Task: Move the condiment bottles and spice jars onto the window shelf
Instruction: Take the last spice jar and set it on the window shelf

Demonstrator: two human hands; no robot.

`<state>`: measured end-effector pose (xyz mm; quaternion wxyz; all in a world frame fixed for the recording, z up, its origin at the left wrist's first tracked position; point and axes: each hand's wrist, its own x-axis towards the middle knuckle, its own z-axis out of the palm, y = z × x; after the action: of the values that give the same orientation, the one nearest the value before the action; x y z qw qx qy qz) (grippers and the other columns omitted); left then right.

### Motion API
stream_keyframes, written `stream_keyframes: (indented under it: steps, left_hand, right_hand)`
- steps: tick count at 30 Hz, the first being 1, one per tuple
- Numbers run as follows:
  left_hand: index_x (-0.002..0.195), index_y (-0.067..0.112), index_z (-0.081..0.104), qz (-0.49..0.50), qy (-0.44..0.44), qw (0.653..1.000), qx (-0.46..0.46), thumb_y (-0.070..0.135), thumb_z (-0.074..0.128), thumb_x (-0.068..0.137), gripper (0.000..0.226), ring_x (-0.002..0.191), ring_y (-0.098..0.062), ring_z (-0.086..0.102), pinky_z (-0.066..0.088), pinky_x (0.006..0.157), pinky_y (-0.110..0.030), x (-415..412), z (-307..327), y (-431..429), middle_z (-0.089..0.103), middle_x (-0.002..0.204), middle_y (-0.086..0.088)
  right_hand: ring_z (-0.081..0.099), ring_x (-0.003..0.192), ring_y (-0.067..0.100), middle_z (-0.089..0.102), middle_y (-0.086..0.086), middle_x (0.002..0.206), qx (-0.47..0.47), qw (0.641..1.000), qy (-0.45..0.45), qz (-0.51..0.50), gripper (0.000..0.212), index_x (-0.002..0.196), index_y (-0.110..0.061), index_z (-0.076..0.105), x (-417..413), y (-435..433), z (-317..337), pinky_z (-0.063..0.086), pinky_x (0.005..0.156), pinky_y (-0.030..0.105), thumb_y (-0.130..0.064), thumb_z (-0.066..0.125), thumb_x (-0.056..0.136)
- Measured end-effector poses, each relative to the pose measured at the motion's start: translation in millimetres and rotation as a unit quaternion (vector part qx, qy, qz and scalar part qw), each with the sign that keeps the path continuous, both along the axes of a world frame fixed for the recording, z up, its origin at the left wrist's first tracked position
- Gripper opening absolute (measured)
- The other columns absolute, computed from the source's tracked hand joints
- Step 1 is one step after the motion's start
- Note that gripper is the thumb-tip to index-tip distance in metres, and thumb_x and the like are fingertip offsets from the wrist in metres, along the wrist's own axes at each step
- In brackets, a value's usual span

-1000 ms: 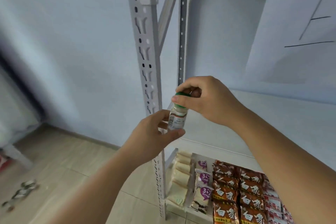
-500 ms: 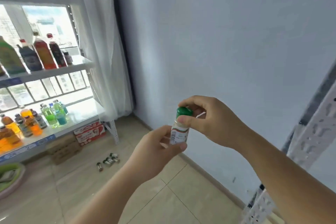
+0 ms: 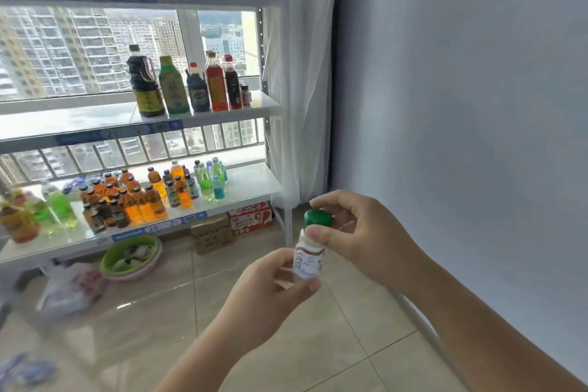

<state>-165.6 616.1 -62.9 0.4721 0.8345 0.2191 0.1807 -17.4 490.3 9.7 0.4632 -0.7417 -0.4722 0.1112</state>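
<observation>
A small spice jar (image 3: 309, 259) with a green cap and white label is upright in front of me, low and right of centre. My left hand (image 3: 267, 293) grips its body from below. My right hand (image 3: 362, 239) pinches the green cap from the right. The white window shelf (image 3: 222, 116) stands at the left, well beyond the hands. Its middle board carries several condiment bottles (image 3: 178, 86) and one small jar (image 3: 245, 95) at the right end.
The shelf's lower board (image 3: 248, 188) holds several drink bottles. Cardboard boxes (image 3: 232, 227) and a green basin (image 3: 132, 256) sit on the tiled floor beneath it. A white curtain (image 3: 299, 73) hangs beside the shelf; a blue-grey wall (image 3: 461, 105) fills the right.
My view has swung left from the metal rack and snack packets to the window shelf. Both hands have kept the same hold on the jar throughout.
</observation>
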Motion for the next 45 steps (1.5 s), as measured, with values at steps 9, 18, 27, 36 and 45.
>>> stream_keyframes:
  steps: [9, 18, 27, 36, 45]
  left_hand:
    - [0.106, 0.038, 0.072, 0.067, -0.011, 0.997, 0.020, 0.040, 0.075, 0.089, 0.018, 0.089, -0.003, 0.067, 0.057, 0.078, -0.029, 69, 8, 120, 0.074, 0.104, 0.020]
    - [0.112, 0.042, 0.068, 0.112, -0.011, 0.994, 0.014, 0.047, 0.073, 0.088, 0.025, 0.090, -0.002, 0.068, 0.058, 0.083, -0.033, 163, 28, 232, 0.073, 0.108, 0.023]
    - [0.115, 0.042, 0.065, 0.164, 0.018, 0.986, -0.008, 0.042, 0.077, 0.087, 0.030, 0.083, 0.005, 0.070, 0.058, 0.075, -0.025, 211, 20, 336, 0.070, 0.103, 0.030]
    - [0.112, 0.042, 0.065, 0.169, 0.019, 0.985, 0.026, 0.041, 0.074, 0.089, 0.025, 0.091, 0.012, 0.067, 0.058, 0.081, -0.020, 268, 14, 480, 0.066, 0.105, 0.038]
    - [0.109, 0.042, 0.066, 0.172, 0.032, 0.983, 0.050, 0.041, 0.073, 0.090, 0.021, 0.093, 0.012, 0.066, 0.051, 0.076, -0.012, 305, 24, 591, 0.073, 0.102, 0.026]
  right_hand:
    - [0.072, 0.091, 0.003, 0.075, -0.013, 0.099, 0.036, 0.996, 0.057, 0.062, 0.038, 0.119, -0.030, 0.068, 78, 143, -5, 0.061, 0.082, 0.026, -0.038, 0.082, 0.084]
    - [0.071, 0.093, 0.003, 0.074, -0.013, 0.099, 0.048, 0.993, 0.036, 0.102, 0.038, 0.120, -0.030, 0.069, 184, 270, 19, 0.060, 0.087, 0.031, -0.039, 0.081, 0.085]
    - [0.069, 0.093, -0.001, 0.073, -0.016, 0.100, 0.050, 0.992, 0.033, 0.111, 0.034, 0.118, -0.029, 0.069, 254, 384, 17, 0.056, 0.083, 0.021, -0.034, 0.080, 0.086]
    - [0.067, 0.094, 0.002, 0.068, -0.020, 0.103, 0.036, 0.996, -0.007, 0.084, 0.032, 0.122, -0.025, 0.068, 325, 533, 6, 0.051, 0.077, 0.011, -0.031, 0.075, 0.092]
    - [0.067, 0.092, 0.004, 0.071, -0.011, 0.100, 0.041, 0.997, -0.018, 0.058, 0.025, 0.114, -0.023, 0.067, 395, 651, 6, 0.050, 0.072, 0.012, -0.021, 0.077, 0.091]
